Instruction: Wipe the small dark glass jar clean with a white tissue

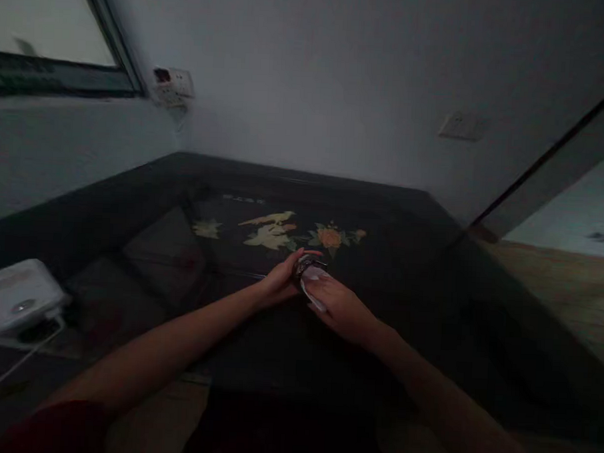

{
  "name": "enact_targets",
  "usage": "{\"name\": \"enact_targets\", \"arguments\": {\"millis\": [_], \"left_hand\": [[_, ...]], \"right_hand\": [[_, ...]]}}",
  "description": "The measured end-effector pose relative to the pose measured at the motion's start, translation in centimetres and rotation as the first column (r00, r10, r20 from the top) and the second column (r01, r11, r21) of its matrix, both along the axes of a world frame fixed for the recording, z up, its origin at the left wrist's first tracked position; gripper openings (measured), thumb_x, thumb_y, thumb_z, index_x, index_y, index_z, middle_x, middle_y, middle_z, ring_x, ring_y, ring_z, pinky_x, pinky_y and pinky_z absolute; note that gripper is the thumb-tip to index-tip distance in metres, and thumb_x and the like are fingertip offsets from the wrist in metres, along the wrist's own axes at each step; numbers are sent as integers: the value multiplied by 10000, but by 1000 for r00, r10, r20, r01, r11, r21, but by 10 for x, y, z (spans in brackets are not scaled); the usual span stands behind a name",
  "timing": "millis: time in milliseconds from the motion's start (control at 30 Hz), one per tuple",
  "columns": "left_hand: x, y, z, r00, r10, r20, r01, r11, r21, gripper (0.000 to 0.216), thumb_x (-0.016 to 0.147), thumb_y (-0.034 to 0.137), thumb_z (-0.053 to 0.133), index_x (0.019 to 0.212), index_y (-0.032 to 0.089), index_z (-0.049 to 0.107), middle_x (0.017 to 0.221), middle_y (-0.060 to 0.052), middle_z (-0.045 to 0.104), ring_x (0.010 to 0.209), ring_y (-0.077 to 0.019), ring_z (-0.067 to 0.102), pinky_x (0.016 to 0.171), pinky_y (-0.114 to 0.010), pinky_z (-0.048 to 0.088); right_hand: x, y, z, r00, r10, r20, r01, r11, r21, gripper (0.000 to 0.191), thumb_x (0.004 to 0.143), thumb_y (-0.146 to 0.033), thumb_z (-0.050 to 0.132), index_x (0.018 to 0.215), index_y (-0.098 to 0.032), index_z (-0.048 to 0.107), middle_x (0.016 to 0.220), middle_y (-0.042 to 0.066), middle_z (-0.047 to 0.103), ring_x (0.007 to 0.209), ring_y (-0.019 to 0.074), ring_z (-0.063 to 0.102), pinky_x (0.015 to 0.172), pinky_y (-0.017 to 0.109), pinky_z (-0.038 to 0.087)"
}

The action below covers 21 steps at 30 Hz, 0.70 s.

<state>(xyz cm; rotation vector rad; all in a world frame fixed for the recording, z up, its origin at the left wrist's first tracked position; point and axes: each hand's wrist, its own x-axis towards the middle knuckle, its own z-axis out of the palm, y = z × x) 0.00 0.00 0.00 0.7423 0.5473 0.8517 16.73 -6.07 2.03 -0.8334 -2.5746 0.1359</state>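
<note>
Right grip closed over white cloth.

A dark red, plain-looking cloth sleeve shows at the near left, on the person's left arm. It is short, ending around the elbow, and the left forearm beyond it is uncovered as far as the slim, bare left hand. At the near right, the right forearm is likewise uncovered, thickening gradually away from the bare right hand. In the near middle lies a broad, almost black patch of clothing; its cut and fabric are lost in shadow.
</note>
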Motion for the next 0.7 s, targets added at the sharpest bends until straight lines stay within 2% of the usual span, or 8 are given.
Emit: {"name": "enact_targets", "arguments": {"millis": [333, 700], "left_hand": [[-1, -3, 7, 1000, -6, -3, 6, 1000, -25, 331, 928, 393, 448, 1068, 176, 655, 913, -76, 709, 817, -189, 658, 768, -302, 493], [-1, -5, 11, 999, 7, -33, -7, 1000, -27, 328, 923, 397, 456, 1076, 182, 650, 907, -69, 700, 822, -190, 654, 753, -297, 497]], "right_hand": [[0, -1, 5, 999, -17, 30, 16, 1000, 9, 387, 894, -156, 481, 1261, -61, 558, 1261, 180, 625, 1240, 269, 539, 1092, 461, 409], [0, -2, 6, 1000, -4, 12, 3, 1000, 3, 379, 889, -146, 494, 1243, -27, 563, 1212, 201, 645, 1213, 277, 557, 1082, 464, 417]]}}
